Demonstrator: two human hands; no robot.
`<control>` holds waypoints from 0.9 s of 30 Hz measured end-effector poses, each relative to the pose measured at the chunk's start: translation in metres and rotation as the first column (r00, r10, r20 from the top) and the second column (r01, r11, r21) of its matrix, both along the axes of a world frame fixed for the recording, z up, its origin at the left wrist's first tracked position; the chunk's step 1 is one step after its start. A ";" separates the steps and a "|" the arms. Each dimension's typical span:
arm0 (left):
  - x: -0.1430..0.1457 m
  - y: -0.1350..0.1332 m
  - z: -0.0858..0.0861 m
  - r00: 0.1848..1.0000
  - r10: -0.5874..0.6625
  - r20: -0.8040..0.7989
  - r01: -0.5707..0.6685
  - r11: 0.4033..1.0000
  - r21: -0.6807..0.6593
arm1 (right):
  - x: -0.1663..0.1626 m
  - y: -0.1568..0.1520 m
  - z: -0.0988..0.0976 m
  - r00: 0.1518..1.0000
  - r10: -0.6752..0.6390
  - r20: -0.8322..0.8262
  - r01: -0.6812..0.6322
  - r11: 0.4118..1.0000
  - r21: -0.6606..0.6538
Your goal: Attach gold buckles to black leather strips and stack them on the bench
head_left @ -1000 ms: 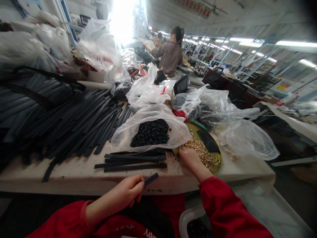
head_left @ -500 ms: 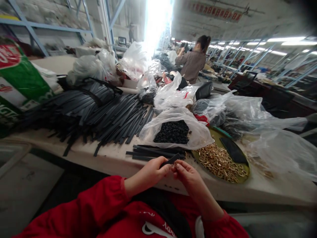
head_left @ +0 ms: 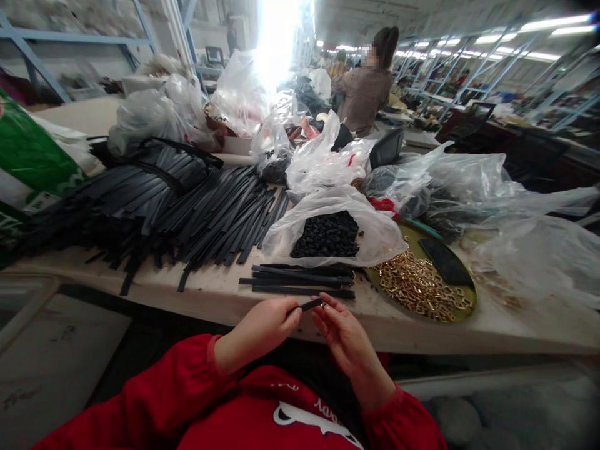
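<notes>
My left hand (head_left: pixel 262 328) pinches the end of a narrow black strap (head_left: pixel 310 305) just in front of the table edge. My right hand (head_left: pixel 340 331) meets the strap's tip with thumb and fingers, holding something tiny there that is too small to make out. Right behind them, a few black straps (head_left: pixel 300 281) lie side by side on the table. A round tray (head_left: pixel 464 310) of small gold metal rings (head_left: pixel 417 290) sits to the right. An open clear bag of small black pieces (head_left: pixel 328 234) lies behind the straps.
A big heap of black straps (head_left: pixel 187 206) covers the left of the wooden table (head_left: pixel 210 294). Several clear plastic bags (head_left: pixel 469 187) crowd the back and right. A person in a brown top (head_left: pixel 363 94) stands at the far end. A green and white sack (head_left: pixel 28 156) stands at left.
My right hand left the tray of gold rings and came to the strap end held by my left hand. Both hands now meet at the strap tip; the view swung left.
</notes>
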State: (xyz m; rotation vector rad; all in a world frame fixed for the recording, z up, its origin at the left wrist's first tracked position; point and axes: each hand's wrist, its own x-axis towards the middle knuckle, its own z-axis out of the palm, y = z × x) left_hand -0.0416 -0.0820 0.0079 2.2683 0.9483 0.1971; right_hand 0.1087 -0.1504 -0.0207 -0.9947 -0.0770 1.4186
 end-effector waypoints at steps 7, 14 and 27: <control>0.013 -0.006 -0.015 0.998 0.016 0.052 -0.010 0.994 -0.113 | -0.005 0.004 -0.005 0.985 -0.109 -0.133 0.104 0.994 -0.042; 0.014 -0.003 -0.013 0.995 0.037 0.088 -0.022 0.987 -0.157 | -0.007 0.002 -0.002 0.988 -0.132 -0.079 0.129 0.991 -0.041; 0.011 -0.010 -0.015 0.996 0.077 0.054 -0.068 0.987 -0.143 | -0.014 -0.002 -0.009 0.985 -0.169 0.027 0.170 0.985 -0.041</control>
